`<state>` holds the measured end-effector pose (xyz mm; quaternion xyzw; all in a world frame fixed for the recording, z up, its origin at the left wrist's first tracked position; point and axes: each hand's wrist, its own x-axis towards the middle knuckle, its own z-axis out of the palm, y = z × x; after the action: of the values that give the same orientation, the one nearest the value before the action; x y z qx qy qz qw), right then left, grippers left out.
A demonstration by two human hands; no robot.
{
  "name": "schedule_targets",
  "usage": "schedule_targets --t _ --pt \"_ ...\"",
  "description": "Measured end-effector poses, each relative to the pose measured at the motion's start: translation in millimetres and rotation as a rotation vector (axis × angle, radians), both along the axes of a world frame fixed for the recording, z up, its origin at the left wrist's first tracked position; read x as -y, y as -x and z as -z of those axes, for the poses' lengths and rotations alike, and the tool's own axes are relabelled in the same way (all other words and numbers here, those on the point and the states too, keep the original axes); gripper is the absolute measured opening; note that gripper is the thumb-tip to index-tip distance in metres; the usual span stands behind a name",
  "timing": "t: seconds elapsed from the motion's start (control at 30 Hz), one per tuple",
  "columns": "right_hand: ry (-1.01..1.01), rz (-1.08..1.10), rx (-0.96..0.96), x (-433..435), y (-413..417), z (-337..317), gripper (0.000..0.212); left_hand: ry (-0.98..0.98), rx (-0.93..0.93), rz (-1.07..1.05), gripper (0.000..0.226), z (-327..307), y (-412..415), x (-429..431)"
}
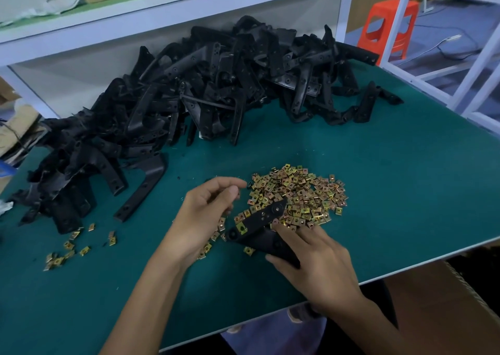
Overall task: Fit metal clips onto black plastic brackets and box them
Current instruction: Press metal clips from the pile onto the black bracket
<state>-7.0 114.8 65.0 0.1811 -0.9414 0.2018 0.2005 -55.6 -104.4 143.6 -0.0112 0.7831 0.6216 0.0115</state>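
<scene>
Fingers (293, 237) of right hand (316, 257) grip black bracket (259, 228) amid clips (300, 192); left hand (205, 214) curled, its hold unclear.

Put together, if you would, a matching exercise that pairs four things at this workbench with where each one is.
Things
1. pile of brackets
2. heap of clips
3. single bracket
4. orange stool

Places
A. off the table, past its far right corner
B. gripped by the right hand
C. along the back of the table
D. in the middle of the table

Pairs: 1-C, 2-D, 3-B, 4-A
</scene>
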Motion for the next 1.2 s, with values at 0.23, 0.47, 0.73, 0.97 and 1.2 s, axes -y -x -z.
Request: schedule_targets --t 0.23,0.47,0.73,0.97,1.2 --pt "0.007 0.0 0.004 -0.1 -0.2 -0.5 0.056 0.061 -0.034 0.08 0.021 -10.1 -13.3 -13.3" --pt "0.014 -0.009 0.002 -0.4 -0.7 -1.0 0.055 0.146 -0.03 0.098 0.021 -15.8 -10.3 -15.4" --pt "0.003 -0.008 0.005 -0.4 0.1 -0.8 0.055 0.091 -0.012 0.081 0.019 -17.0 -11.3 -17.7" --pt "-0.004 -0.004 0.026 -0.2 0.4 -0.1 0.052 0.135 0.023 0.116 0.014 -12.9 -13.2 -18.2" --pt "0.004 -0.019 0.035 -0.1 1.1 1.3 0.053 0.169 0.005 0.104 0.014 -10.8 -12.8 -18.6"
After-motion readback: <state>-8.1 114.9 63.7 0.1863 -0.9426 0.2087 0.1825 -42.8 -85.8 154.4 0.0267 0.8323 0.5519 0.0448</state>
